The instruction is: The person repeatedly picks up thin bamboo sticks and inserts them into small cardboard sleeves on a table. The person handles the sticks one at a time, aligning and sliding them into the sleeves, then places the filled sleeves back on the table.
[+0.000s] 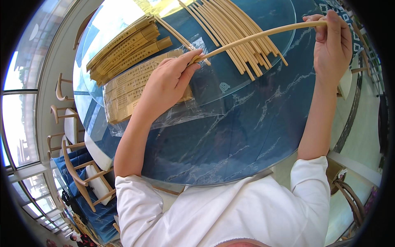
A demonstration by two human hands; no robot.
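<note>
A long pale wooden chopstick [255, 36] is held level above the table; it looks bowed in this view. My right hand [333, 49] pinches its right end between thumb and fingers. At the other end, my left hand [168, 82] is closed round the tip, where a bit of brown shows between the fingers; I cannot make out what it is. Under the raised chopstick lies a loose pile of chopsticks [230, 37]. Below my left hand, a clear plastic bag [205, 99] holds printed tan paper sleeves [129, 88].
Further left, more printed tan sleeves [123, 47] lie stacked, with two chopsticks [175, 32] beside them. A glass turntable [288, 37] covers part of the blue marbled table [222, 144]. Wooden chairs [88, 177] stand to the left by large windows [20, 127].
</note>
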